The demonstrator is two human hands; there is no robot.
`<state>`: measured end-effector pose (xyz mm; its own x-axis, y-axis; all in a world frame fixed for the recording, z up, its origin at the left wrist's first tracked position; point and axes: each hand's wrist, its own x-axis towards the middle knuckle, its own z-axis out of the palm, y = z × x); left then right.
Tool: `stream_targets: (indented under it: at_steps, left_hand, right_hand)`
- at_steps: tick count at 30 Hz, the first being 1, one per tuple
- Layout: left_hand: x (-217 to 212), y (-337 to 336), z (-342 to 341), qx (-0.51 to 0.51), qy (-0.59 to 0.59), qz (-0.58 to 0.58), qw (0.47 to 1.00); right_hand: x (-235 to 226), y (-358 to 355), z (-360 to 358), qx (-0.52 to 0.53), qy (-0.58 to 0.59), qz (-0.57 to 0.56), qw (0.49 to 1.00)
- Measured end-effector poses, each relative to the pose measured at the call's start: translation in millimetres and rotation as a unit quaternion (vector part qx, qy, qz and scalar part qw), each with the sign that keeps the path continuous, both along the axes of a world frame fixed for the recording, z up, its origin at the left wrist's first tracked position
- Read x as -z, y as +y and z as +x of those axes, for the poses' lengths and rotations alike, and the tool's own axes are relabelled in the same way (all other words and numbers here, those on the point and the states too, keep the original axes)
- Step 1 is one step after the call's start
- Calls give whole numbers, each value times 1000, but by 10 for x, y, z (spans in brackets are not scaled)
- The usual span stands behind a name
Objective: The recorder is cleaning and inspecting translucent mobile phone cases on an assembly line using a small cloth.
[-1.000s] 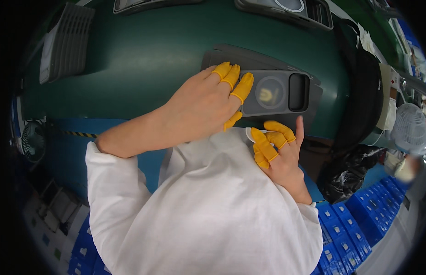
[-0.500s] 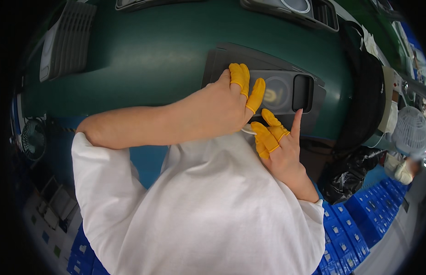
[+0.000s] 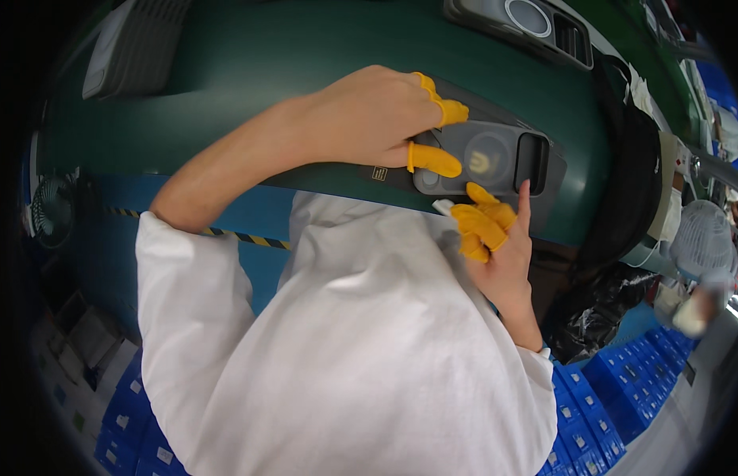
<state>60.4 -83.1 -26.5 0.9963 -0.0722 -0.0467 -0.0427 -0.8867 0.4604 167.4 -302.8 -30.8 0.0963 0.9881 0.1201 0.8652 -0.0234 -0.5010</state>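
Observation:
A dark grey plastic part [image 3: 536, 163] with a round clear window and a dark oblong slot lies on the green belt [image 3: 266, 71]. My left hand [image 3: 369, 115], with yellow finger cots, grips it: fingers over its upper edge, thumb on its face beside the window. My right hand [image 3: 496, 246], also in yellow cots, is just below the part's lower edge. Its curled fingers pinch a small white piece [image 3: 442, 207] against that edge, and one bare finger points up toward the slot. My white sleeves fill the lower half of the view.
A second grey part [image 3: 528, 17] lies farther up the belt and a ribbed grey panel [image 3: 127, 51] at upper left. A small fan [image 3: 51, 213] stands at the left. Blue crates [image 3: 623, 381] and a black bag [image 3: 599, 317] sit lower right.
My left hand has slid up from the part's left side to its upper edge, thumb now on its face. My right hand has stayed at the lower edge.

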Motion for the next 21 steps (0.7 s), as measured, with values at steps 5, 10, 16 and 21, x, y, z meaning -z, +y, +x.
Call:
stream_targets:
  at_steps: [5, 10, 16, 21]
  left_hand:
    - [218, -259, -299, -106, -146, -83, 980]
    - [342, -440, -289, -189, -144, -86, 967]
    - [387, -445, -269, -212, -191, -89, 954]
    - [402, -458, -288, -226, -152, -125, 954]
  right_hand:
    - [175, 247, -189, 88, -22, 113, 989]
    - [28, 269, -304, 78, -117, 15, 990]
    - [68, 444, -216, 73, -126, -2, 989]
    - [222, 479, -270, 115, -116, 37, 986]
